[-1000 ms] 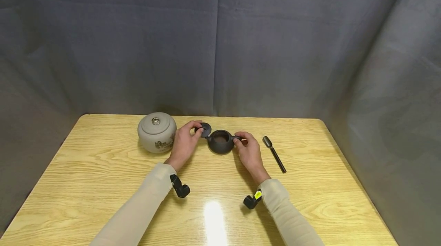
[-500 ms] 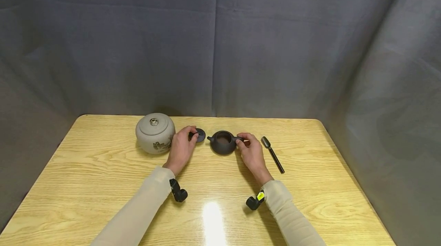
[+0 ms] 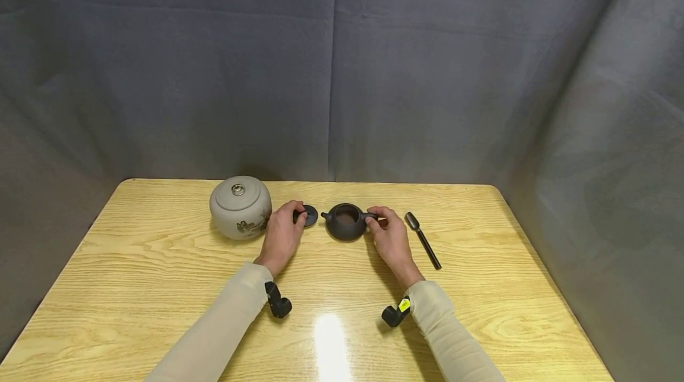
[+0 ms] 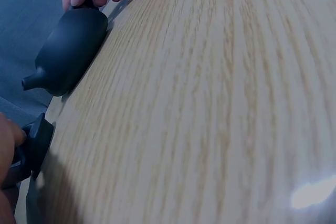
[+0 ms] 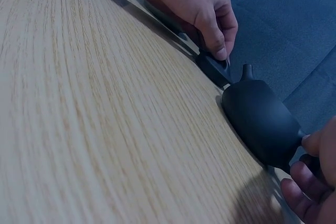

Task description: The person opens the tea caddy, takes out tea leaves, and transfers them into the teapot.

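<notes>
A small dark teapot stands upright and uncovered on the table, its spout pointing left. My right hand pinches its handle at the right side. To the left of the spout lies the teapot's round dark lid, flat and apart from the pot. The thumb and fingers of my left hand hold the lid by its knob, which they partly hide. The left wrist view shows the lid low at the tabletop, close to the spout.
A grey lidded jar with a dark printed pattern stands just left of my left hand. On the right a dark scoop lies slantwise on the wooden table. Grey curtains hang behind and at the sides.
My left hand has carried the lid leftward and down from above the spout to the tabletop. The teapot has shifted slightly right in view, with my right hand still on its handle.
</notes>
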`<state>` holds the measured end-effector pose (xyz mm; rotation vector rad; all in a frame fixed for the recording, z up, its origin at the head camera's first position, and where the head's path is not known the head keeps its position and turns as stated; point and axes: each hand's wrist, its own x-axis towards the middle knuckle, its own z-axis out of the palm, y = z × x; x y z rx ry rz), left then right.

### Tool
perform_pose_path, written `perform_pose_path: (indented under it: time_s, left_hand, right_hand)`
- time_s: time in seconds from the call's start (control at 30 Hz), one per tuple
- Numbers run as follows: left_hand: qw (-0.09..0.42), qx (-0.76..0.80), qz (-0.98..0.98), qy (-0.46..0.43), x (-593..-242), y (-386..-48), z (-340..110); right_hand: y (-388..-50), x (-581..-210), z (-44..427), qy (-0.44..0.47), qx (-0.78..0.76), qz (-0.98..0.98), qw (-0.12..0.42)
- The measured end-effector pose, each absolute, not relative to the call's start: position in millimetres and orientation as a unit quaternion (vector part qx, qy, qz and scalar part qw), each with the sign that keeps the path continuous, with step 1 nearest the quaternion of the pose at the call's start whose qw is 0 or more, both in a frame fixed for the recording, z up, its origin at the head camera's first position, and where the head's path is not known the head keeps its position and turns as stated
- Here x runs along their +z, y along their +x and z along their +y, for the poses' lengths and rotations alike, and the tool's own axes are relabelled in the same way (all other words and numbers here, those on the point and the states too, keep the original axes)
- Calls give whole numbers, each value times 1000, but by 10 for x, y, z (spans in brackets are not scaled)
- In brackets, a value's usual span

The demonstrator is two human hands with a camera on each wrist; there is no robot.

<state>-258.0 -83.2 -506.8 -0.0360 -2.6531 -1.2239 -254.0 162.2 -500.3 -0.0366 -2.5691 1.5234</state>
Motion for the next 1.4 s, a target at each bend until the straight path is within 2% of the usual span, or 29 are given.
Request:
perform_pose_path:
  time_s: [0.3,0.8,1.17,1.4]
  left_hand:
    - [110,-416,-903,-7,-5065,-2544,-828]
    - [149,-422,-891,-77,-4899,-2315,-868]
    - [223,-418,-873,-118,-4627,-2007,-1148]
    - [280,-404,-862,-123,-4469,-1942,-1396]
  right_hand:
    - [-2555,-5014,1613,-12,522,-850,69]
    - [-2511,-4932,1678,-13,539,-840,62]
    - [-2418,-4807,1647,10,540,-839,62]
    - [-2358,-4721,1515,55,534,-840,71]
